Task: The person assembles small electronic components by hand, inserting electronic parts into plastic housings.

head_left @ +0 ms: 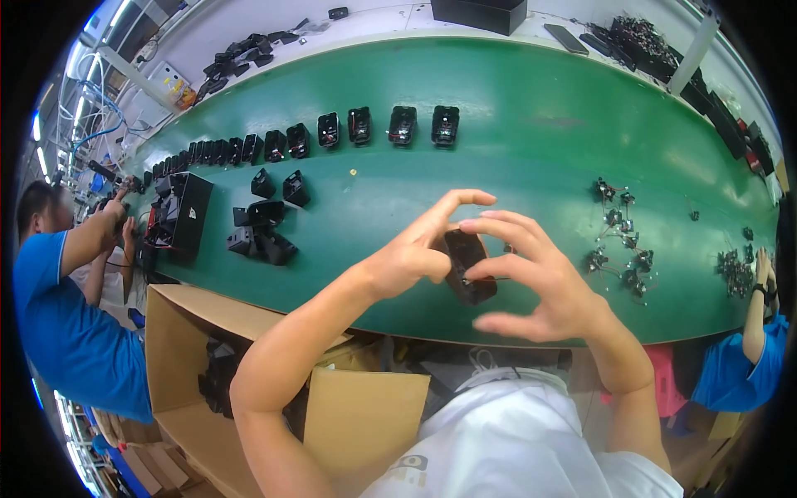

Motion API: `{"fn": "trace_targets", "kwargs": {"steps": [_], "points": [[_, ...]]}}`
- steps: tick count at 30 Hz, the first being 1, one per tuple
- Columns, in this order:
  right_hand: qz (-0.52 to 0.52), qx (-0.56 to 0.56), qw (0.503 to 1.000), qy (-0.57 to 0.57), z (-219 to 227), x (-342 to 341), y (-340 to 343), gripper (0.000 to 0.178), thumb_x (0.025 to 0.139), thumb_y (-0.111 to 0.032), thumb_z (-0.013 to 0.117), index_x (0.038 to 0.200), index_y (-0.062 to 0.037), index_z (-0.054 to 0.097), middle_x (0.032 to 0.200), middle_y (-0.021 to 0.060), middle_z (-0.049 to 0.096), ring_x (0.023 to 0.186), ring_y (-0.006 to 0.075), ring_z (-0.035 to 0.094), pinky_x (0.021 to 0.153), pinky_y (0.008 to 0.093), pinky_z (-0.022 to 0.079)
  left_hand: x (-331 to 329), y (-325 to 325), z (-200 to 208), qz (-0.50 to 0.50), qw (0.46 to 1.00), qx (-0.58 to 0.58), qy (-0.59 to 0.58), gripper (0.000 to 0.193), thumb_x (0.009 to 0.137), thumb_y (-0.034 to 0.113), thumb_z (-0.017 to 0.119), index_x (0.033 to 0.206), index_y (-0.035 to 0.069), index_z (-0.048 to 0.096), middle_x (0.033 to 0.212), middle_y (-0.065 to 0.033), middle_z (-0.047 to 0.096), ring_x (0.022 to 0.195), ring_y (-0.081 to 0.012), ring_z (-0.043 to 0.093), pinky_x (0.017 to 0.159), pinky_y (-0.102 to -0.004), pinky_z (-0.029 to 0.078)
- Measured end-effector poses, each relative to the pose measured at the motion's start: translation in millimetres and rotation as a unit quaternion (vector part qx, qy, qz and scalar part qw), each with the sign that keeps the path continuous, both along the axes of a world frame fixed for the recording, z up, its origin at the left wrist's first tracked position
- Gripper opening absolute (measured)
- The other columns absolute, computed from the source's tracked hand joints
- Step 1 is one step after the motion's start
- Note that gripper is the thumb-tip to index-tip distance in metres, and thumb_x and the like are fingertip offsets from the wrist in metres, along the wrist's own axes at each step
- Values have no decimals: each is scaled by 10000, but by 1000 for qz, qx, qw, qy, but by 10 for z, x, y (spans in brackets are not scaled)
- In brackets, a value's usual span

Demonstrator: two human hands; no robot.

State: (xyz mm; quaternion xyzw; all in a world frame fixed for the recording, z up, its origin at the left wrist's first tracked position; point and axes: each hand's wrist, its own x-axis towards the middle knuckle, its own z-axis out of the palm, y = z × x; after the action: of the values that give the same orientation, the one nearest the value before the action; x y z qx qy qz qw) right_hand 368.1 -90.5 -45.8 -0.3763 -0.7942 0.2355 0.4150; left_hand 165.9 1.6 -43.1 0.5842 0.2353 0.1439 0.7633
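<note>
A black plastic housing (471,264), open at the top, is tilted in front of me near the table's front edge. Against its left side rests my left hand (415,253), the thumb curled on the rim and the index finger stretched out beyond its far end. My right hand (544,282) is over the right side, fingers spread and bent, with one fingertip reaching the inside of the housing. Short wires show beside it, partly hidden by the fingers. Right of my hands lie several small black parts with thin wires (614,220).
Similar black housings (403,126) form a curved row across the green table (515,91). Loose black shells (264,214) and a black box (193,217) lie left. An open cardboard carton (178,349) stands by my left arm. People in blue sit at both sides.
</note>
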Motion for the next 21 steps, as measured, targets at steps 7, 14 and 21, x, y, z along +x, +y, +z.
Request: {"fn": "trace_targets", "kwargs": {"steps": [7,14,21], "points": [[-43,31,999,11,-211,-44,-24,264,690,-29,816,917,-42,683,1368,200,563,1266,399,534,991,455,491,58,-36,-9,60,993,-99,37,936,561,53,438,1485,81,290,1013,-97,567,916,-185,579,782,-267,470],[56,-127,984,111,-285,48,89,281,686,-82,845,908,-33,680,1376,224,550,1221,361,577,1012,445,462,38,-59,-45,23,994,-60,84,994,619,69,448,1563,113,138,1257,-168,492,1033,-200,568,792,-286,501],[-118,14,992,-31,-583,446,1300,296,721,-242,845,891,-28,731,1283,232,610,1156,380,603,1020,389,440,-555,185,144,174,853,402,284,568,852,214,664,1358,43,470,1145,-177,631,814,-256,678,767,-372,538]]}}
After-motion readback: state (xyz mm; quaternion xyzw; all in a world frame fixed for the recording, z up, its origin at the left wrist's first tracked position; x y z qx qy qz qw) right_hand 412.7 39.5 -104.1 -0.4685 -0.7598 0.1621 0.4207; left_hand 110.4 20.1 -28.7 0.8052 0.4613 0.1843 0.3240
